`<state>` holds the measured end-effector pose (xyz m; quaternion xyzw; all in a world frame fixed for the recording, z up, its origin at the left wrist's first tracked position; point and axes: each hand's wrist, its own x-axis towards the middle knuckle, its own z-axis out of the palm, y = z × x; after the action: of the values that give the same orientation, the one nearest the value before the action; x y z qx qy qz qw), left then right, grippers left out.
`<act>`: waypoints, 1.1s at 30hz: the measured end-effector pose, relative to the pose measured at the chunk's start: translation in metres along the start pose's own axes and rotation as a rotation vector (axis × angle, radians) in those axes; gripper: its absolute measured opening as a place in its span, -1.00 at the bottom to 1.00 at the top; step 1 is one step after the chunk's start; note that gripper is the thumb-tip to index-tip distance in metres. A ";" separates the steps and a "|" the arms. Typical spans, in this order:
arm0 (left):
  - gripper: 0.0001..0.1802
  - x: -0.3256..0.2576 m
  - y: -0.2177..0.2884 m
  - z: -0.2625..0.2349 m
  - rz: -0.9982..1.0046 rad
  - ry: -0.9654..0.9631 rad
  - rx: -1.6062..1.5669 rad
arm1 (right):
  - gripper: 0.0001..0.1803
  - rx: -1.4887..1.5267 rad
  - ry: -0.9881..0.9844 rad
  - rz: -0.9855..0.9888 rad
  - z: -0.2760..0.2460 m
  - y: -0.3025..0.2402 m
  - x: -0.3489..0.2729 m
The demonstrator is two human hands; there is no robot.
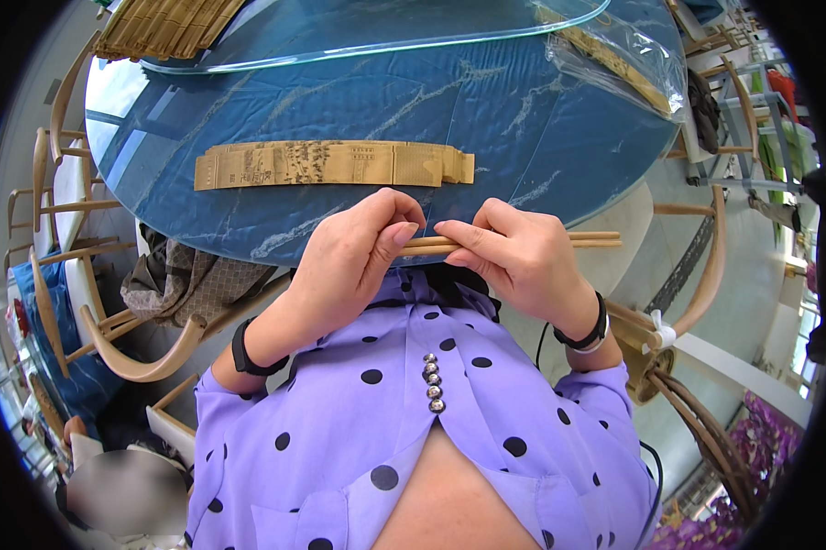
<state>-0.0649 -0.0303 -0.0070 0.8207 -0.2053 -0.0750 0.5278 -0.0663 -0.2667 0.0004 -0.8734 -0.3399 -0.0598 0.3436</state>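
My left hand (353,252) and my right hand (518,257) both grip a pair of light wooden chopsticks (591,240), held level just below the near edge of the round blue marbled table (486,110). The sticks poke out to the right past my right hand. On the table just beyond my hands lies a row of flat tan paper chopstick sleeves (330,164) with printed pictures, side by side.
A clear plastic bag of more chopsticks (614,55) lies at the table's far right. A bamboo mat (161,25) sits at the far left by a glass turntable (367,32). Wooden chairs (147,353) ring the table; a patterned scarf (188,280) lies on one. Another person sits at lower left.
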 end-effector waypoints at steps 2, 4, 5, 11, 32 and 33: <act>-0.73 0.008 0.001 -0.013 0.106 0.034 0.180 | -0.71 -0.071 0.005 0.080 -0.013 0.006 0.001; -0.51 0.022 -0.010 -0.017 0.245 0.144 0.715 | -0.74 -0.047 0.051 0.341 -0.028 0.004 0.003; -0.48 0.026 -0.013 -0.016 0.270 0.156 0.770 | -0.74 -0.006 0.067 0.404 -0.034 0.005 0.004; -0.54 0.035 -0.025 -0.014 0.331 0.120 0.791 | -0.76 0.177 0.064 0.444 -0.033 0.007 0.013; -0.61 0.042 -0.027 -0.031 0.313 0.142 0.599 | -0.66 0.383 -0.273 0.634 -0.040 0.010 0.058; -0.61 0.040 -0.027 -0.031 0.326 0.150 0.587 | -0.65 0.386 -0.269 0.643 -0.038 0.009 0.060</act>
<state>-0.0112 -0.0113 -0.0135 0.8972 -0.3073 0.1333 0.2877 -0.0100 -0.2632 0.0441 -0.8546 -0.0959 0.2308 0.4551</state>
